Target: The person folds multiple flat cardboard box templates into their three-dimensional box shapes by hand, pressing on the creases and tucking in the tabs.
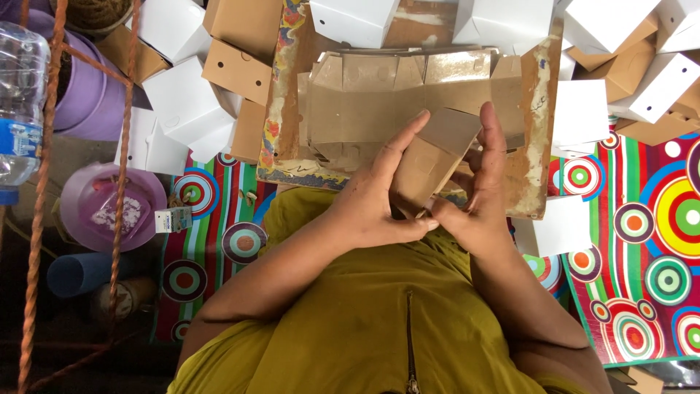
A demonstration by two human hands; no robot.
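- Two hands meet on one small brown cardboard box [430, 164], half folded, held just above the near edge of the worn wooden board [536, 138] on your lap.
- Head view: your left hand [375, 201] grips the box's left side; its fingers [397, 142] lie together and stretched up along the panel, thumb pressed at the lower corner.
- Your right hand [477, 190] clamps the right side, fingers [492, 135] close together and upright against the flap, thumb meeting the left thumb under the box.
- Box tilts to the right, open end toward the far edge of the board.
- Stack of flat brown box blanks [379, 98] lies on the middle of the board, just beyond the held box.
- Finished white boxes [186, 102] and brown ones are heaped past the board's far edge and both far corners.
- Striped mat with coloured circles [656, 219] shows beyond the board's right and left edges.
- Plastic water bottle [20, 102], purple tub [87, 87] and pink bowl [109, 208] sit well off to your left.
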